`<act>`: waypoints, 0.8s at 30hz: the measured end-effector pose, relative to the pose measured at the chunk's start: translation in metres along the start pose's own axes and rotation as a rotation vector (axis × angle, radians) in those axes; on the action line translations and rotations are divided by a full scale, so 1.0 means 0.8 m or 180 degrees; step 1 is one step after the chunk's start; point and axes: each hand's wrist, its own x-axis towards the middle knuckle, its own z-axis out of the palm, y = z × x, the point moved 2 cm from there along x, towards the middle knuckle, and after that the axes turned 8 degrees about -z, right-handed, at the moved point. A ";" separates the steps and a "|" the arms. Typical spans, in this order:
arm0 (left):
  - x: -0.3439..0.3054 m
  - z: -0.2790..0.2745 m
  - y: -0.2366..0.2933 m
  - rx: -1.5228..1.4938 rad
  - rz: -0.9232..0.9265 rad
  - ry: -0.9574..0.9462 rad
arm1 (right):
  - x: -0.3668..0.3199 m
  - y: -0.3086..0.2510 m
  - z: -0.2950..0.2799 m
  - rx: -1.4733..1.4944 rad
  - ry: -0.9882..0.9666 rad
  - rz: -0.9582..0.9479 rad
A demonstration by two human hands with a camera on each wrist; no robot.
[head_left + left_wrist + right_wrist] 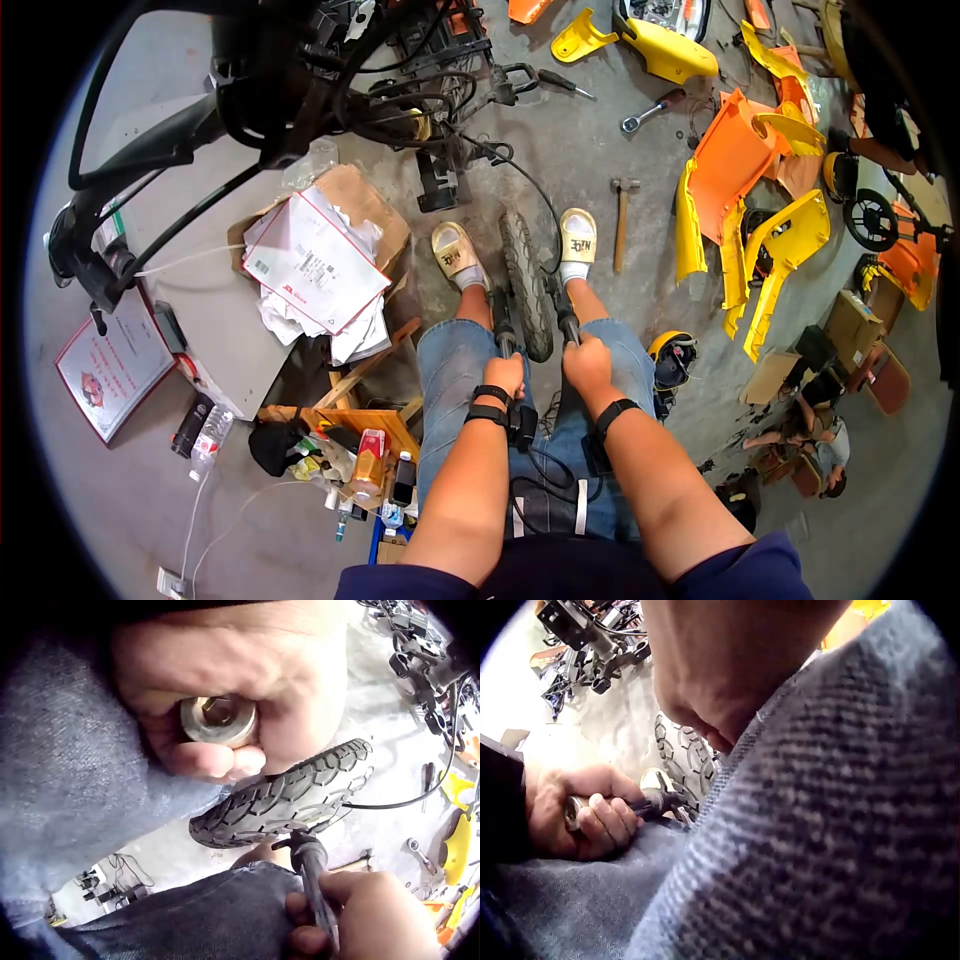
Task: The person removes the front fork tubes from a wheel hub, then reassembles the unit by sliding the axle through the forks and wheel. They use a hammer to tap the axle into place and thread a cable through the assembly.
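A black knobby tire (526,285) stands upright between the person's legs, with a dark rod on either side near its lower end. My left hand (503,376) grips the left rod; in the left wrist view that hand (240,682) curls round a round metal end (219,720) with a hollow socket. My right hand (588,364) grips the right rod (568,322); the left wrist view shows its fingers round a dark cylindrical grip (315,885). In the right wrist view, the right hand's (712,690) fingertips are mostly hidden behind denim.
A black cable (545,195) runs from the frame at the top to beside the tire. A hammer (621,225), ratchet (652,110) and screwdriver (567,85) lie on the floor. Orange and yellow panels (735,150) lie right; a paper-filled box (365,205) stands left.
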 end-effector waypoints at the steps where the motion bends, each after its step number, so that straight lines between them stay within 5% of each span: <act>1: -0.002 -0.001 0.002 0.0007 -0.0015 -0.0006 | 0.001 -0.001 -0.001 -0.0001 0.0000 -0.0005; 24: 0.018 0.007 -0.014 -0.0044 0.0043 -0.0120 | -0.002 0.004 -0.003 0.0060 -0.0103 0.0108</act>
